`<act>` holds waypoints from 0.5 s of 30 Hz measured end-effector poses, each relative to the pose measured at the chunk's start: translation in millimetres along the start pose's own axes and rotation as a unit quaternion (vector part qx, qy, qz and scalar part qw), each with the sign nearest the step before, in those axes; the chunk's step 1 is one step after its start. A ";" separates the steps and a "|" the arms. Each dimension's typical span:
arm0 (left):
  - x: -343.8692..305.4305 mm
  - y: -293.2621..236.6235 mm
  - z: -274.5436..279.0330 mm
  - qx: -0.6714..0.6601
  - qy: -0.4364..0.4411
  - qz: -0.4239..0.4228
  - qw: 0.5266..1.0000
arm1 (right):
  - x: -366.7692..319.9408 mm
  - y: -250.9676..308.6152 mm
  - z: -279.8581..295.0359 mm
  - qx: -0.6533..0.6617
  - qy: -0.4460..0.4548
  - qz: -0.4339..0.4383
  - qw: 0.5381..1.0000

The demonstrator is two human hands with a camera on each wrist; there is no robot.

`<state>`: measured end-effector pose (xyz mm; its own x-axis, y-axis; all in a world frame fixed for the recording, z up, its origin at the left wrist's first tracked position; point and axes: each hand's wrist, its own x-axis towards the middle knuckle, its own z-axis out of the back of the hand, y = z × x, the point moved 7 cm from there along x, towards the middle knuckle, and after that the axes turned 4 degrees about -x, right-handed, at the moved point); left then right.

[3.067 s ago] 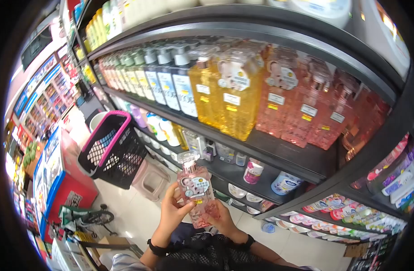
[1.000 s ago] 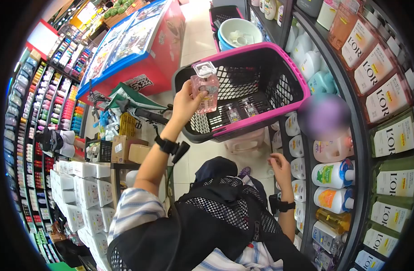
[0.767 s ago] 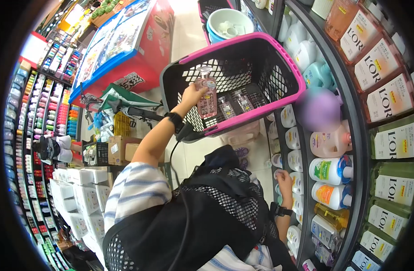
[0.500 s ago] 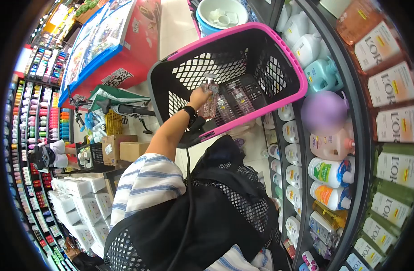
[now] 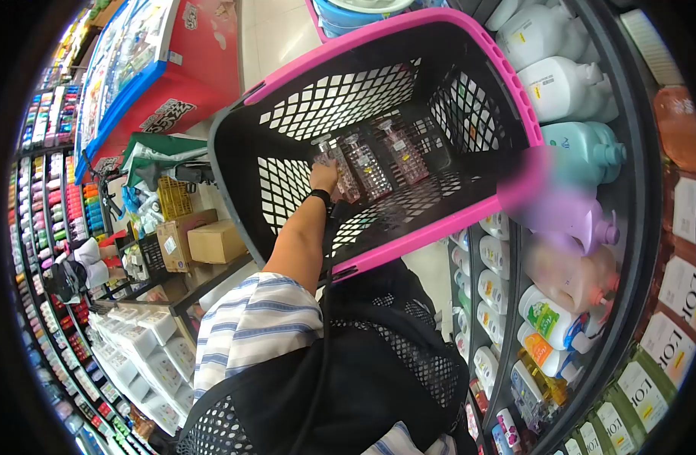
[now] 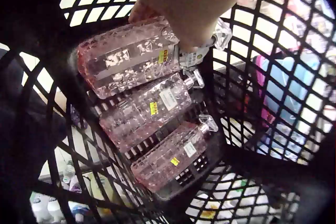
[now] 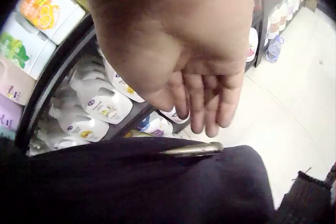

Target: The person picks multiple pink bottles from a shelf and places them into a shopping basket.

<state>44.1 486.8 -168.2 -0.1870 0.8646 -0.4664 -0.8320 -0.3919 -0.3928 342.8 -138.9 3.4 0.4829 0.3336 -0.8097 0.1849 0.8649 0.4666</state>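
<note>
My left hand (image 5: 324,179) is down inside a black shopping basket (image 5: 228,178) with a pink rim. It grips the neck end of a pink pump bottle (image 6: 128,56), which lies on its side by the basket wall. Alongside lie two more such bottles, the middle bottle (image 6: 147,108) and the outer bottle (image 6: 173,155), all with tops pointing the same way. Yellow stickers show on them. In the right wrist view, my right hand (image 7: 184,50) hangs with relaxed fingers and holds nothing, beside dark clothing; the head view does not show it.
On the right, a shelf bears white jugs (image 5: 556,87), a teal jug (image 5: 583,152) and a purple bottle (image 5: 575,220). A red freezer (image 5: 200,68) stands at back left. Cardboard boxes (image 5: 215,241) and white packs (image 5: 135,345) are at the left. A blue tub (image 5: 355,19) is behind the basket.
The left hand, earlier above the basket with the pink pump bottle, has lowered it inside and laid it beside the other two. The right hand has dropped out of the head view.
</note>
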 end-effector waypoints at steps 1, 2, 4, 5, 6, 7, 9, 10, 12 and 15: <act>2.3 4.3 -4.6 0.004 0.012 0.008 1.000 | -5.4 0.1 -3.9 0.005 0.001 -0.006 1.000; 5.5 7.2 -7.7 0.010 0.018 0.009 1.000 | -10.6 0.6 -8.5 0.011 0.002 -0.012 1.000; 9.1 14.5 -18.7 -0.006 0.063 0.018 0.998 | -24.1 0.5 -17.0 0.021 0.004 -0.026 0.999; 9.3 17.7 -25.6 -0.014 0.086 0.022 0.996 | -31.2 -0.1 -20.7 0.027 0.004 -0.032 0.999; 4.3 18.3 -25.9 -0.032 0.055 0.035 0.997 | -36.9 -2.4 -26.2 0.034 0.003 -0.038 0.999; 2.8 18.1 -26.8 -0.025 0.062 0.034 0.997 | -45.2 -5.5 -31.9 0.041 0.002 -0.046 0.998; 17.2 42.8 -62.2 -0.133 0.134 0.046 0.981 | -60.7 -1.4 -47.4 0.059 -0.001 -0.058 0.997; 24.5 57.0 -78.3 -0.126 0.140 0.043 0.981 | -68.0 -0.7 -55.4 0.069 -0.003 -0.063 0.996; 42.4 87.4 -114.7 -0.133 0.168 0.089 0.973 | -76.5 0.2 -73.6 0.093 -0.011 -0.065 0.994; 69.8 109.9 -145.4 -0.194 0.178 0.131 0.956 | -87.3 -5.5 -92.0 0.128 -0.026 -0.059 0.990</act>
<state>15.6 458.3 -359.2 -0.1147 0.5865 -0.8018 -0.5120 -0.7266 -0.4583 220.9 -138.3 38.8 0.4870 0.2113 -0.8474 0.4499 0.7710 0.4508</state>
